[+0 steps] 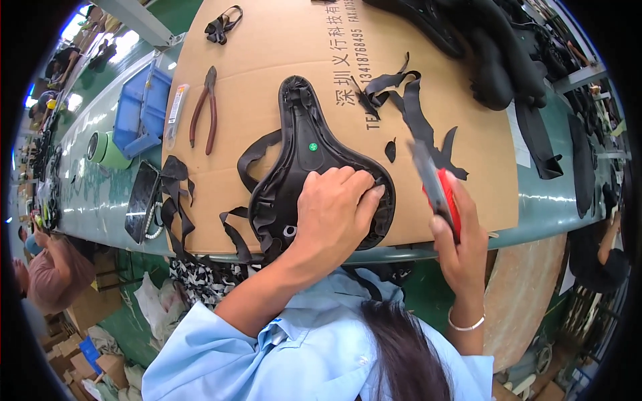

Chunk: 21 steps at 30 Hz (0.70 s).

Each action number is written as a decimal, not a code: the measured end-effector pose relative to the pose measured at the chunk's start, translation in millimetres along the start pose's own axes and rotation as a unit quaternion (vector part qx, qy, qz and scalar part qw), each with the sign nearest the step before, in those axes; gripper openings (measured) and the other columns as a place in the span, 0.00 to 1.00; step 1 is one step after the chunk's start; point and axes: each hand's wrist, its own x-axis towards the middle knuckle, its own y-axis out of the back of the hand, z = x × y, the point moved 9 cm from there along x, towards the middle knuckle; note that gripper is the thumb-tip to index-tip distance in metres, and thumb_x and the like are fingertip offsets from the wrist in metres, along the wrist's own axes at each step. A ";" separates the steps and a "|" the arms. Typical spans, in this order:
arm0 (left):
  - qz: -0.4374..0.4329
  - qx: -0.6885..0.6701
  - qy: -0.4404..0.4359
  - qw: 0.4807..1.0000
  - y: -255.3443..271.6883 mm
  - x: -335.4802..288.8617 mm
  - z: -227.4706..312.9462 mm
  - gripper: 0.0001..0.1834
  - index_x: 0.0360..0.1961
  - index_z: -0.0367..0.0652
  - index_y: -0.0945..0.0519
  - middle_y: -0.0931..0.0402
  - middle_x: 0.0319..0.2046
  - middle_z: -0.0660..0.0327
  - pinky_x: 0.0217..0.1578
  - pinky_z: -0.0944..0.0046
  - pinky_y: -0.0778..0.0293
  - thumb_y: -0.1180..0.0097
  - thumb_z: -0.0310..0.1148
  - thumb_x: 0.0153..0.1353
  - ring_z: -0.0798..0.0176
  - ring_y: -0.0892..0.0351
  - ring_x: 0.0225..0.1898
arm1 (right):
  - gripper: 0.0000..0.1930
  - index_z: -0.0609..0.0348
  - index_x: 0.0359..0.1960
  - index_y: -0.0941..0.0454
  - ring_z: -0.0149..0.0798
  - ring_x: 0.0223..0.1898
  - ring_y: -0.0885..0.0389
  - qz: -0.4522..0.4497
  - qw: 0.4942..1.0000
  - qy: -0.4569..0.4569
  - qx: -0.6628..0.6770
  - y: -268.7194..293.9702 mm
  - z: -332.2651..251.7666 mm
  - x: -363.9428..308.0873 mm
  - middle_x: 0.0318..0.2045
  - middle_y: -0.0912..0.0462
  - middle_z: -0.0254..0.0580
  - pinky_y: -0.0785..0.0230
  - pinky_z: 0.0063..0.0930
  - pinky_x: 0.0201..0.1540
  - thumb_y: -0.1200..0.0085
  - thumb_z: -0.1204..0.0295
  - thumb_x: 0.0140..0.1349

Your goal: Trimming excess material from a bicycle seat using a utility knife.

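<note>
A black bicycle saddle point(302, 120) lies underside up on the cardboard sheet point(261, 67), its narrow nose pointing away from me. My left hand point(334, 207) presses on the wide rear part with bent fingers, thumb at the right rim, holding the saddle down. Raised to the right of the saddle, my right hand point(461, 240) is closed around a red utility knife point(447, 200). Its blade points up and away, slightly smeared by motion, and touches nothing that I can see. Black fabric strips point(257, 157) stick out from the saddle's left side.
Red-handled pliers point(204, 113), a packaged slim item point(176, 110), a blue bin point(140, 110), a green roll point(107, 150) and a phone point(142, 200) are at left. Black scraps point(418, 110) lie right of the saddle. Black saddle covers point(491, 60) pile up far right. Other people sit at both sides.
</note>
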 end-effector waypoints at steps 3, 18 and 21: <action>-0.005 -0.059 0.009 0.998 -1.9 -7.4 -0.8 0.10 0.22 0.41 0.24 0.32 0.21 0.60 0.35 0.58 0.41 0.41 0.33 0.56 0.57 0.31 0.29 | 0.28 0.53 0.63 0.31 0.39 0.21 0.23 -0.024 0.994 0.094 -0.041 1.6 -13.5 -13.1 0.26 0.21 0.42 0.32 0.27 0.25 0.43 0.75 0.59; 0.168 -0.543 0.140 0.811 1.4 -20.0 -44.7 0.17 0.18 0.39 0.37 0.46 0.20 0.70 0.26 0.71 0.49 0.45 0.27 0.62 0.74 0.48 0.24 | 0.30 0.53 0.65 0.34 0.52 0.34 0.17 -0.114 0.979 -0.147 -0.086 -27.3 -34.6 -65.6 0.40 0.17 0.53 0.26 0.35 0.37 0.44 0.78 0.59; 0.099 -0.585 0.181 0.785 -1.5 -19.1 -33.9 0.17 0.21 0.39 0.37 0.47 0.23 0.71 0.25 0.72 0.50 0.46 0.30 0.65 0.77 0.50 0.26 | 0.30 0.43 0.66 0.33 0.44 0.15 0.30 -0.069 0.982 -0.093 -0.147 -20.4 -33.4 -59.2 0.18 0.30 0.42 0.38 0.36 0.19 0.43 0.72 0.60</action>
